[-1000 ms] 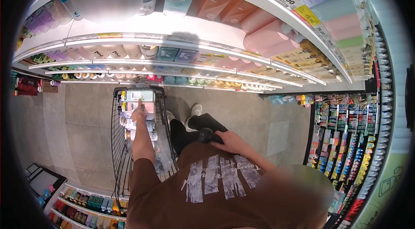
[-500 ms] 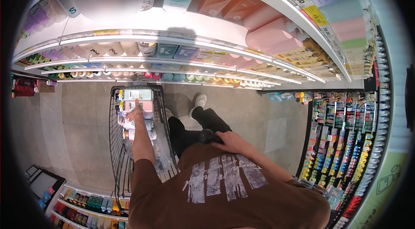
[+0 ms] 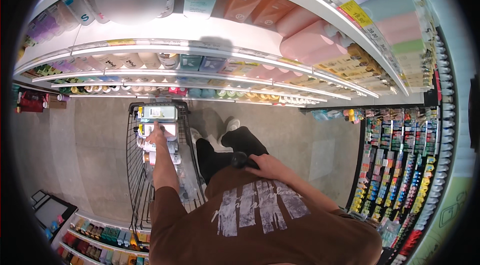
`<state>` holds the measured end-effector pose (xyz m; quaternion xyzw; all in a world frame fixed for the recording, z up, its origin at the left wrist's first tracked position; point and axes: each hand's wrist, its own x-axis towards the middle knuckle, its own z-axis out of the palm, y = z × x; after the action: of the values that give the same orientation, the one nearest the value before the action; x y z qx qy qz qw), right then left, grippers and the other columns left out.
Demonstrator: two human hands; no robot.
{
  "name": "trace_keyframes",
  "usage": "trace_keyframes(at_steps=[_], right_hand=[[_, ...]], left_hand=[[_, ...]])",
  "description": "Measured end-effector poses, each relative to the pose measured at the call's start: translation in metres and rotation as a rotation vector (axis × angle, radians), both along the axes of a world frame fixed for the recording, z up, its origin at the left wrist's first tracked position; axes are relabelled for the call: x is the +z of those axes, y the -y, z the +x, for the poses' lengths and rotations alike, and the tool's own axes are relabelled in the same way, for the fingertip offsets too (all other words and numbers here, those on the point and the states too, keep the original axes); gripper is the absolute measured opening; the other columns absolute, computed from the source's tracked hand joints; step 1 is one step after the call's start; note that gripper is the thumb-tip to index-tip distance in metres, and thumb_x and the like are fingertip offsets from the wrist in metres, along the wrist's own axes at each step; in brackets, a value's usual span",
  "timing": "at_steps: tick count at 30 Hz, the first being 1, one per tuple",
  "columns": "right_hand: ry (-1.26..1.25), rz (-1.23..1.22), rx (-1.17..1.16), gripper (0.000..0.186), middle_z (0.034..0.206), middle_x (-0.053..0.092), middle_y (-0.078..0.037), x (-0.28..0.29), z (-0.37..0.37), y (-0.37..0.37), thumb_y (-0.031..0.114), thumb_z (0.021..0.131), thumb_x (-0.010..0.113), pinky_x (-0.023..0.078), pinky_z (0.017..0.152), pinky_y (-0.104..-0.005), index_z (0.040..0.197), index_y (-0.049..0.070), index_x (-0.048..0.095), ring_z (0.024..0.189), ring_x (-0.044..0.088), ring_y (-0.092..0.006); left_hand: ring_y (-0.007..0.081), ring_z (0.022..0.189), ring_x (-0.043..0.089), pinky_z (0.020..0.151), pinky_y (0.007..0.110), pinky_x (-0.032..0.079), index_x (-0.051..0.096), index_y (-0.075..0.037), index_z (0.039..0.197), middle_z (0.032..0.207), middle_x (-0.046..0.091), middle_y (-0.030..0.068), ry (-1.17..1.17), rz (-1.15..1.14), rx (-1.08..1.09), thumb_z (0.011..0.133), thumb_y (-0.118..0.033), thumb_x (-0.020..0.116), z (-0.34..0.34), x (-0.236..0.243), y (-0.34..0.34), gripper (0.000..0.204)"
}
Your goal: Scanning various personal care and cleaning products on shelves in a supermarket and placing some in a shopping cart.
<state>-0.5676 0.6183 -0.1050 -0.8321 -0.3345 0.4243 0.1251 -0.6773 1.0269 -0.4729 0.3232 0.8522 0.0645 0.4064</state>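
Inside a black wire shopping cart (image 3: 131,165), several bottles lie stacked across the far end. My left hand (image 3: 158,136) reaches over them, its fingers and thumb closed around a pale pink-and-white bottle (image 3: 171,130). Just beyond it lies a pale green bottle (image 3: 159,113) with a light label. White bottles (image 3: 170,158) and clear plastic wrap (image 3: 188,175) are on the near side, partly covered by my forearm. At my waist, my right hand (image 3: 270,167) is closed on a black round-headed object (image 3: 239,159); its kind is unclear.
A tall white shelf unit (image 3: 210,32) with bottles and boxes stands ahead, its upper shelf jutting close. Racks of small colourful packages (image 3: 395,160) line the right. Another low shelf (image 3: 107,237) stands behind the cart at lower left. Grey tiled floor (image 3: 300,135) lies between.
My left hand has drawn slightly toward me, and the pink-and-white bottle has shifted with it, widening the gap to the pale green bottle. My right hand stays at my waist.
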Motion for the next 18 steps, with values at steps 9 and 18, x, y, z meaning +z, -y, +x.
trace_keyframes(at_steps=[9, 18], right_hand=[[-0.016, 0.120, 0.133, 0.043, 0.085, 0.070, -0.025, -0.019, 0.022, -0.002, 0.043, 0.094, 0.067, 0.055, 0.076, -0.0557, 0.106, 0.003, 0.060, 0.084, 0.069, -0.0450], [-0.023, 0.223, 0.207, 0.045, 0.088, 0.067, -0.027, -0.025, 0.075, -0.017, 0.045, 0.095, 0.066, 0.053, 0.078, -0.0552, 0.111, 0.004, 0.060, 0.087, 0.066, -0.0462]], left_hand=[[0.0141, 0.059, 0.058, 0.051, 0.032, 0.049, 0.050, 0.000, 0.109, 0.080, 0.063, 0.0049, 0.734, 0.196, -0.011, 0.091, -0.032, 0.075, -0.090, 0.007, 0.023, 0.045], [0.0348, 0.129, 0.055, 0.104, 0.050, 0.049, 0.038, -0.012, 0.154, 0.149, 0.048, 0.0128, 1.201, 0.162, 0.177, 0.098, -0.060, 0.045, -0.114, 0.212, 0.118, 0.074]])
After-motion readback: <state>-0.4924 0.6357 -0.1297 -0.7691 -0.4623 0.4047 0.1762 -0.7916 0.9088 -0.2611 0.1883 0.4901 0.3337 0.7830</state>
